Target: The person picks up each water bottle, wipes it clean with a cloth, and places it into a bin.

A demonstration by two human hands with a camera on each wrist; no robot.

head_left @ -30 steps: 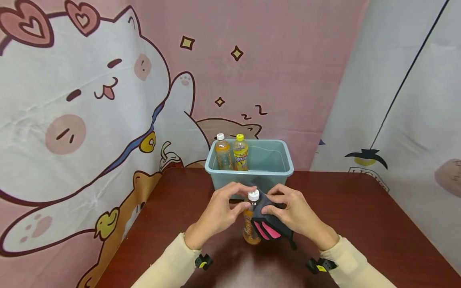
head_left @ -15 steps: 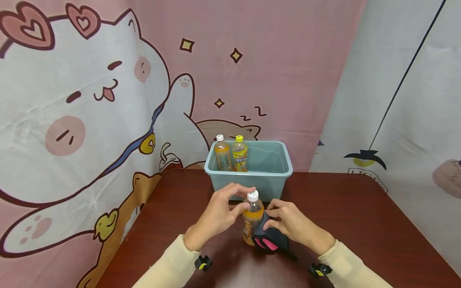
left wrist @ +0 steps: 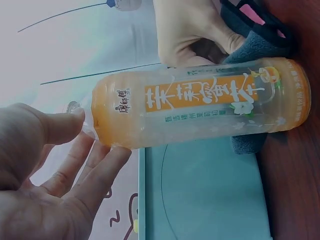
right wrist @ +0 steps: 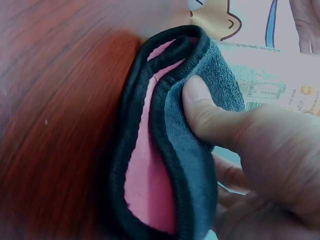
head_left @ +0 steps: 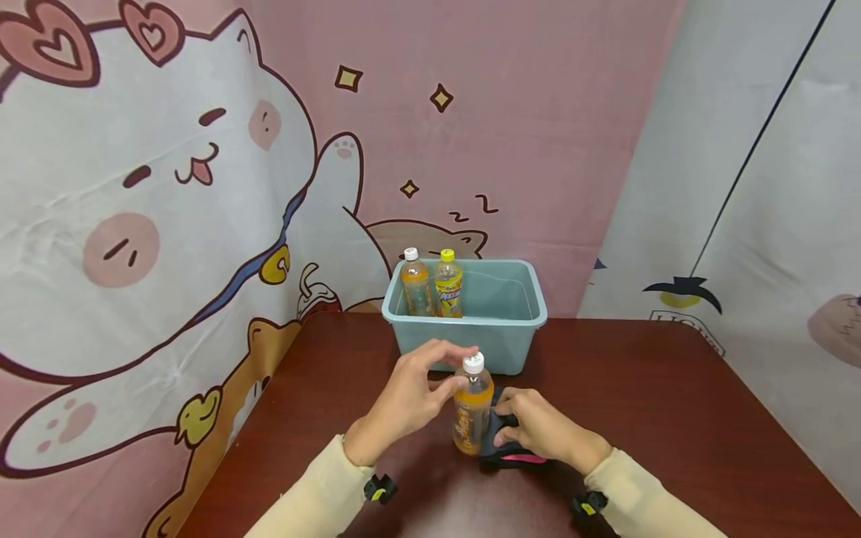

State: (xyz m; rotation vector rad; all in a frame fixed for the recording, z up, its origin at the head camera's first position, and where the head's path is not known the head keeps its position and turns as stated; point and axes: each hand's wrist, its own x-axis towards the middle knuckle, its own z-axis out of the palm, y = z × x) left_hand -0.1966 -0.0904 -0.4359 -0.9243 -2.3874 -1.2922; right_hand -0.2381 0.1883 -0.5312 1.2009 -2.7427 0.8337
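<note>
An orange-labelled drink bottle (head_left: 471, 418) with a white cap stands upright on the table. My left hand (head_left: 412, 385) steadies it at the top, with thumb and fingers around the neck and cap; the left wrist view shows the bottle's label (left wrist: 200, 97) fully. Low on the bottle's right side, my right hand (head_left: 545, 427) grips a folded cloth (right wrist: 187, 145). This cloth is dark grey-blue outside, pink inside, with black edging. My right thumb (right wrist: 202, 102) presses its outer face, while the fingers behind are partly hidden.
Behind the bottle stands a light blue-green plastic bin (head_left: 464, 340). Inside it, at the left, are a white-capped bottle (head_left: 418, 291) and a yellow-capped bottle (head_left: 449, 290). The brown table (head_left: 639, 396) extends to both sides, with a printed cartoon curtain (head_left: 525, 112) behind it.
My right hand has slid the cloth down from near the bottle's neck to its lower right side, uncovering the label. My left hand has stayed at the bottle's top.
</note>
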